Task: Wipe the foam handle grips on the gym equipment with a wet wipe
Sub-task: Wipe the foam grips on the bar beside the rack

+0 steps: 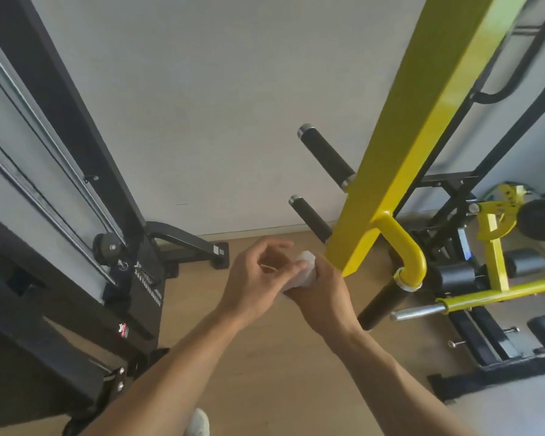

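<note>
A white wet wipe [306, 272] is bunched between both hands in the middle of the view. My right hand [321, 294] is closed around it from the right. My left hand [258, 278] touches it from the left with the fingers loosely curled. Just right of the hands a yellow steel arm [400, 158] slopes down. Two black foam grips [326, 154] [310, 217] stick out on its left side. A third black foam grip [379, 305] hangs from the yellow curved handle [406, 247], to the right of my right hand and apart from it.
A black cable machine frame [54, 184] with steel guide rods fills the left side. Behind the yellow arm stands a bench machine [497, 278] with yellow bars, foam rollers and a chrome bar end. Wooden floor [265, 357] lies below; a white shoe [199, 423] shows at the bottom edge.
</note>
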